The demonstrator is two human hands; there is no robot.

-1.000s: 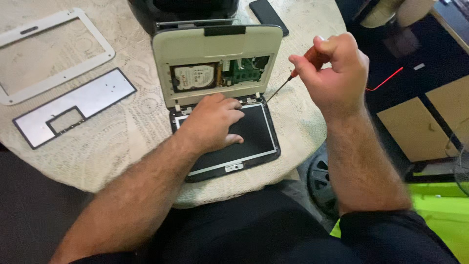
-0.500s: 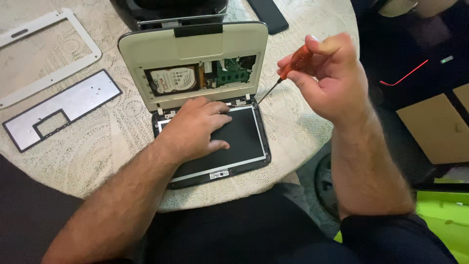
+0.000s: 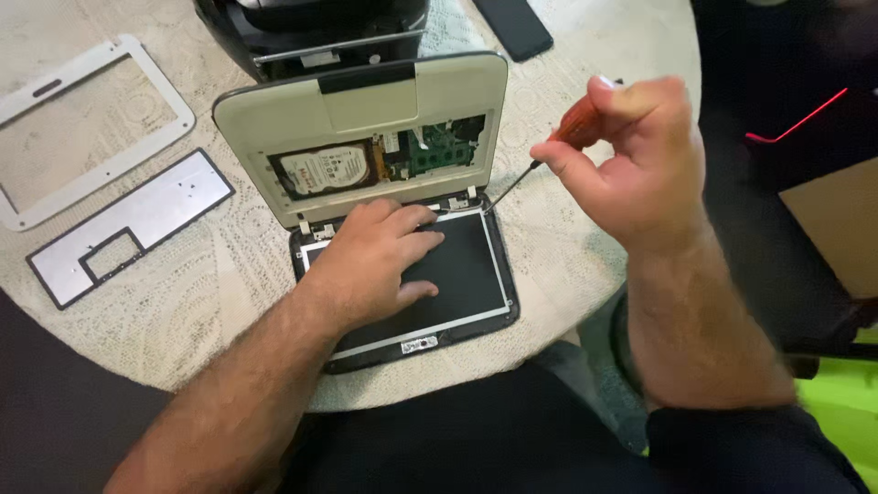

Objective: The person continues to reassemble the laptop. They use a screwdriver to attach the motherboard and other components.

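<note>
right hand point(image 3: 640, 165) grips screwdriver point(image 3: 558, 146); left hand point(image 3: 375, 261) flat, open on laptop screen point(image 3: 466, 274), bezel point(image 3: 91, 128) aside.

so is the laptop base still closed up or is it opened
Opened: the beige laptop base has no cover over its insides, so the hard drive and green circuit board lie exposed.

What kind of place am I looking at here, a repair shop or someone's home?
Probably a home, not a shop: the opened beige laptop lies on a round table with a cream lace cloth, and a cardboard box sits on the floor beside it. No workbench shows.
</note>
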